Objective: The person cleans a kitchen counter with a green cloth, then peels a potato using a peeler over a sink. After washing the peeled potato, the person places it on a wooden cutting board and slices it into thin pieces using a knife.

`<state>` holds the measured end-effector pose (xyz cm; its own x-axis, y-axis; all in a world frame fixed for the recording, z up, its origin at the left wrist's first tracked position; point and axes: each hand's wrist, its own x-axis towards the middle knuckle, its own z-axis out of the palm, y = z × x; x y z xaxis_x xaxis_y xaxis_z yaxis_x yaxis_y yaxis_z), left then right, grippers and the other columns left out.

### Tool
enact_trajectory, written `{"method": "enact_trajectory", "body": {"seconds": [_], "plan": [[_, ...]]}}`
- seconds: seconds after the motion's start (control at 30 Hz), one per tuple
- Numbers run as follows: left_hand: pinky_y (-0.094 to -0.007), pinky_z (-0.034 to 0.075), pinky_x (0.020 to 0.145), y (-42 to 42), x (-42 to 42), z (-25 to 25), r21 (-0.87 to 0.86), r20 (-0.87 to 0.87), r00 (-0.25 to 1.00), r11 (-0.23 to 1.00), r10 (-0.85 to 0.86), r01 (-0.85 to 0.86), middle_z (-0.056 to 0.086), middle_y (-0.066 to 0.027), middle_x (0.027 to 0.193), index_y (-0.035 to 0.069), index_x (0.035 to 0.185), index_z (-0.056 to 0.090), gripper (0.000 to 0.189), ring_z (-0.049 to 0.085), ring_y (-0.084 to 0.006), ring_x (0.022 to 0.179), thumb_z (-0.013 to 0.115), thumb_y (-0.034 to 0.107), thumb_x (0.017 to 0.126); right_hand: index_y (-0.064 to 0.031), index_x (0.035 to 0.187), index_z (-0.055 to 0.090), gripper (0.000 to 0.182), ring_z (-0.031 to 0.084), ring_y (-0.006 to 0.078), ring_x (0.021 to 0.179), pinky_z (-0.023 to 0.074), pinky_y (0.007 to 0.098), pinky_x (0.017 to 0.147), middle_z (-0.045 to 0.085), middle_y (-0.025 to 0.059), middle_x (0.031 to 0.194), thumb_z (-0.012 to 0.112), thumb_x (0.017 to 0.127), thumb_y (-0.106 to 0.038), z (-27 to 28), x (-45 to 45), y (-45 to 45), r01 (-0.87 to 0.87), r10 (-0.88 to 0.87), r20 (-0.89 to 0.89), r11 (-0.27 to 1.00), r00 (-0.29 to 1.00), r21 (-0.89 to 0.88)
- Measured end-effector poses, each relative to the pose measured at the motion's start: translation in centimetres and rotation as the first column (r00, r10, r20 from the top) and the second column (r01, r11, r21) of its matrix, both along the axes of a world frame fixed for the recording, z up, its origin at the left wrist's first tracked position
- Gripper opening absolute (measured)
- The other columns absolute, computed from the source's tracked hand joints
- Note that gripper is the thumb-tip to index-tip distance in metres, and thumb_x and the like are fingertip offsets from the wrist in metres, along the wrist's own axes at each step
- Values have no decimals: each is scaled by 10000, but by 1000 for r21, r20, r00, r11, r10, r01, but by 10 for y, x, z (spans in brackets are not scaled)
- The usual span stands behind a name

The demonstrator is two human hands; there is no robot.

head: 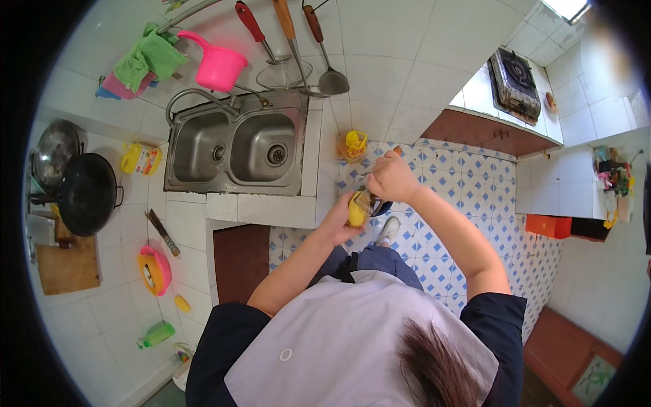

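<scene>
My left hand [344, 222] holds a yellow peeled item [358, 209], perhaps a potato, in front of my body above the tiled floor. My right hand [394, 178] is closed around a tool whose orange-brown handle end [397, 150] sticks out past the fist. The tool's lower part meets the yellow item but is blurred, so its kind cannot be told. Beneath the hands a dark rounded object [382, 207] is partly hidden. The two hands are close together, to the right of the steel double sink [229, 147].
A yellow-capped oil bottle [353, 146] stands beyond my hands. Ladles and a spatula [333, 81] hang above the sink, beside a pink dipper [221, 68]. Left are a black wok [89, 194], a wooden cutting board [68, 264] and a yellow jug [141, 158]. A gas stove [516, 84] is at upper right.
</scene>
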<state>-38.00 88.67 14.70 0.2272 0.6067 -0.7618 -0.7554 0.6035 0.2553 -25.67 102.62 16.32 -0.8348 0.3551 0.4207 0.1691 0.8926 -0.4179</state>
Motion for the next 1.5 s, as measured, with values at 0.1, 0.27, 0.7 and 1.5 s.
{"method": "enact_trajectory", "body": {"seconds": [0.1,0.27,0.7,1.5], "plan": [[-303,454,600,-6,0,9,83,-123,985,988,-121,132,558,-61,830,95,987,513,372,544,-172,729,360,424,904,-73,425,490,315,507,234,556,355,345,629,504,73,475,494,708,-213,-16,10,14,93,-110,179,991,978,101],[-324,485,729,-4,-2,19,122,-38,999,992,34,-29,541,-99,942,67,1064,486,402,549,-211,809,373,420,907,-83,433,513,354,514,225,574,344,352,650,536,77,501,471,745,-244,-17,12,16,235,-290,345,953,893,191],[-338,467,652,18,-8,7,-191,251,901,931,353,-312,552,-67,906,84,978,506,392,539,-203,806,358,434,883,-85,410,479,275,486,188,575,361,320,628,469,14,476,550,656,-187,18,-15,-29,100,-103,3,973,995,207],[-337,468,624,-5,-35,-3,-187,158,967,967,201,-170,531,-137,920,49,1017,485,456,527,-230,799,408,469,858,-78,424,480,257,497,213,581,349,343,605,491,35,499,545,660,-155,19,-36,-5,-77,77,8,991,997,107]]}}
